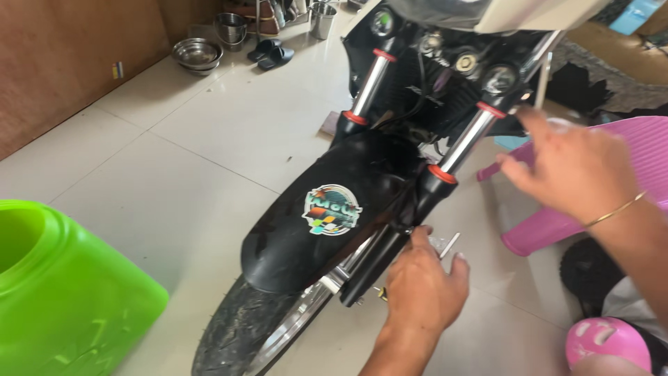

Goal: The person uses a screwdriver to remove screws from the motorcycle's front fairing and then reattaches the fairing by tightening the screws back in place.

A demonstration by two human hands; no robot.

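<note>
The front of a motorcycle fills the middle of the view, with a black front fender (pixel 327 209) carrying a round colourful sticker and a front tyre (pixel 233 334) below it. Two chrome fork tubes (pixel 467 136) with red rings rise to the headlight area. My left hand (pixel 421 285) is low beside the near fork leg (pixel 390 254), its fingers closed around a small metal tool (pixel 449 245). My right hand (pixel 574 170), with a thin gold bangle, is spread open beside the upper fork. Its index fingertip is close to a thin metal rod (pixel 543 73).
A bright green plastic container (pixel 62 292) stands at the lower left. Steel bowls (pixel 198 52) and black slippers (pixel 271 54) lie far back on the tiled floor. A pink plastic stool (pixel 626 146) is at the right and a pink shoe (pixel 605 345) at the bottom right.
</note>
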